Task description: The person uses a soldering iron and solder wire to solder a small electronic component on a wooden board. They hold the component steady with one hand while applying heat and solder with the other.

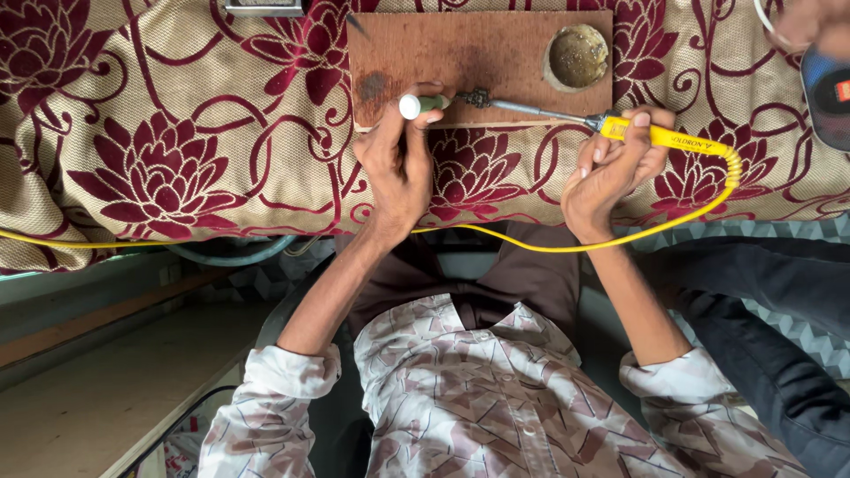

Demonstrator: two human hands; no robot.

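Yellow-handled soldering iron (pixel 660 134) in the right hand (pixel 611 173), fingers curled shut around the grip, forefinger laid along the top. Its metal shaft runs left across the lower edge of a brown wooden board (pixel 478 53); the tip meets a small dark metal part (pixel 476 96) lying there. Left hand (pixel 398 164) closed too, thumb and fingers pinching a short cylinder with a white cap and greenish body (pixel 418 105), held just beside that metal part, touching or nearly so; cannot tell which.

Yellow cord (pixel 496 237) loops from the iron's handle, down under the right wrist and off to the left edge. Board carries a scorch mark near its left end and a round recess (pixel 577 57) filled with dull yellowish stuff at its right end. Under the board, a beige cloth with dark red flowers (pixel 159 159) drapes the table. Far right corner: another person's hand (pixel 810 25), blurred, above a dark device (pixel 830 97). Dark sleeve (pixel 761 310) at right.
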